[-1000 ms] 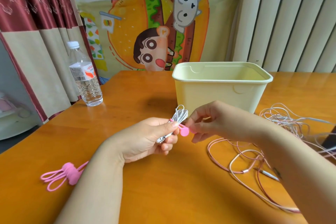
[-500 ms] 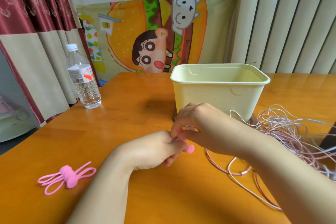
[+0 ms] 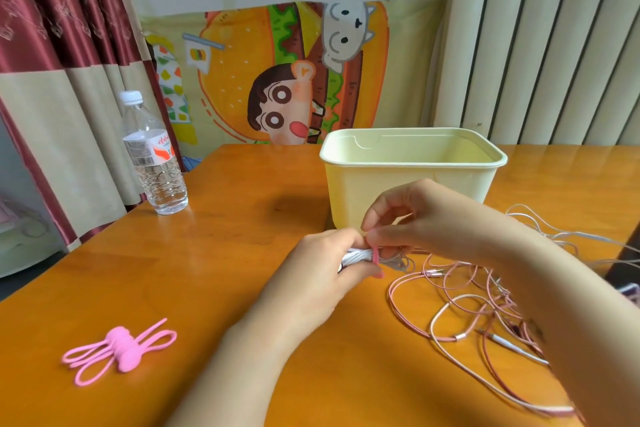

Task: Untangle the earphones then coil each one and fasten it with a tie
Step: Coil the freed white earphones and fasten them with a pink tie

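My left hand [image 3: 320,274] grips a coiled white earphone [image 3: 356,256] low over the table, in front of the cream tub. A pink tie [image 3: 375,257] is wrapped round the coil. My right hand [image 3: 415,222] reaches over from the right and pinches the tie's upper end between thumb and fingertips. A tangle of pink and white earphone cables [image 3: 485,302] lies on the table to the right, partly under my right forearm. Spare pink ties [image 3: 119,348] lie in a bunch at the near left.
A cream plastic tub [image 3: 412,184] stands on the orange wooden table [image 3: 225,253] just behind my hands. A clear water bottle [image 3: 152,156] stands near the table's left edge. Curtains and a cartoon cloth hang behind.
My hands have lowered the coil from upright to lying sideways near the table. The pink tie now wraps round the bundle, and my right hand has shifted onto its upper end.
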`<state>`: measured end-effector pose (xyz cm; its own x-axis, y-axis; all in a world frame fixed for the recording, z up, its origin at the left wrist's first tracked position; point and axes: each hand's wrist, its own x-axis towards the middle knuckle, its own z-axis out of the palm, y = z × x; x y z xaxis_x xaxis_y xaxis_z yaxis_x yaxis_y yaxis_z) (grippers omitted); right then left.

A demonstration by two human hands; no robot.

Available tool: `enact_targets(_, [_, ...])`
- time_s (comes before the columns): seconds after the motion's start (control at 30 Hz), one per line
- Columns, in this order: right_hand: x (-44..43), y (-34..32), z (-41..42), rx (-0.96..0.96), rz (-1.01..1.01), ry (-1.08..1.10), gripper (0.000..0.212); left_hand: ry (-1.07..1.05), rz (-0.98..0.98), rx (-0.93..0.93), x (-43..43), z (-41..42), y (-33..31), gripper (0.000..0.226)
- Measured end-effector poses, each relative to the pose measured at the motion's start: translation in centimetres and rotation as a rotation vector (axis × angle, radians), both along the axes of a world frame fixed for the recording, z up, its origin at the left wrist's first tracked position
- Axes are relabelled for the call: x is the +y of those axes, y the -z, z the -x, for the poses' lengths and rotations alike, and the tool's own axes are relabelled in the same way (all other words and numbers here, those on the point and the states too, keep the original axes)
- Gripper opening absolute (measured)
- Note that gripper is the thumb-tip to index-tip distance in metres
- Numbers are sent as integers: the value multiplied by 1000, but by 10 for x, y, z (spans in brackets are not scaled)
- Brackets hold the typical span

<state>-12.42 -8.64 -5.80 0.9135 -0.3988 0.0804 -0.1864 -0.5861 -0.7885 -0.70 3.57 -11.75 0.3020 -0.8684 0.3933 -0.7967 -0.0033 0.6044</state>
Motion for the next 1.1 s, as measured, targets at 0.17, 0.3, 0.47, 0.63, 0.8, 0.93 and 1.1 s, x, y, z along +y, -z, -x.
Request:
enact_targets(0.17, [-10, 4, 2, -26, -540, 11, 11, -28, 261, -177, -3, 2, 1, 17])
enact_targets(0.3, [-14, 8, -1, -43, -718, -16, 16, -61, 350, -254, 0, 6, 0, 26])
enact_targets(0.47, [-16, 13, -4, -102, -960, -45, 16, 24, 415, -446, -3, 1, 1, 25])
enact_targets(0.63, [-16, 19, -8, -170, -972, -52, 9, 24, 390, -1, -5, 11, 2, 9])
enact_targets(0.8, [-15, 17, -13, -321, -847, 67, 18, 5, 289, 1165, -15, 26, 1, 24])
enact_targets(0.93, [-4, 17, -18, -329, -485, 206, 3, 13, 314, 1592, -18, 24, 2, 25])
enact_targets(1.1, [6, 15, -17, -225, -147, 192, 16, 33, 339, 1715, -17, 18, 3, 24])
